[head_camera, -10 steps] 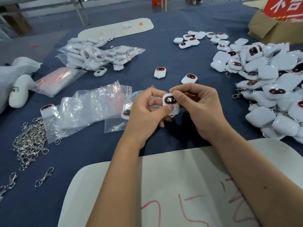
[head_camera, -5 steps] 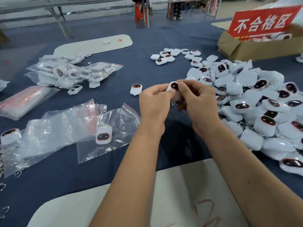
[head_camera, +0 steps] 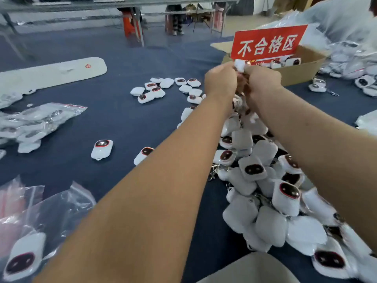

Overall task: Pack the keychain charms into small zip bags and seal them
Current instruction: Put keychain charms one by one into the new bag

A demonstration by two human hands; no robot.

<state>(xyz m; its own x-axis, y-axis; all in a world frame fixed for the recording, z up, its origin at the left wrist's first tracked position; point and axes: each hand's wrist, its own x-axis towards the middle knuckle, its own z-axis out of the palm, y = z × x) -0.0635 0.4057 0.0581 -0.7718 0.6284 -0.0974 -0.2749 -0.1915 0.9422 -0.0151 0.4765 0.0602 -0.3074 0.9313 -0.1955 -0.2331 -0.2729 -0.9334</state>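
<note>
charm [head_camera: 239, 65] sits pinched between left hand [head_camera: 220, 80] and right hand [head_camera: 263, 82], fingers curled on it; stretched this far over the reject box [head_camera: 302, 68], it could slip in.

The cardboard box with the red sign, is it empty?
No, several white charms lie inside the cardboard box behind the red sign.

Packing workshop: charm heaps [head_camera: 265, 180], zip bags [head_camera: 36, 119], red-signed reject carton [head_camera: 302, 68], steel-legged benches [head_camera: 138, 27].
</note>
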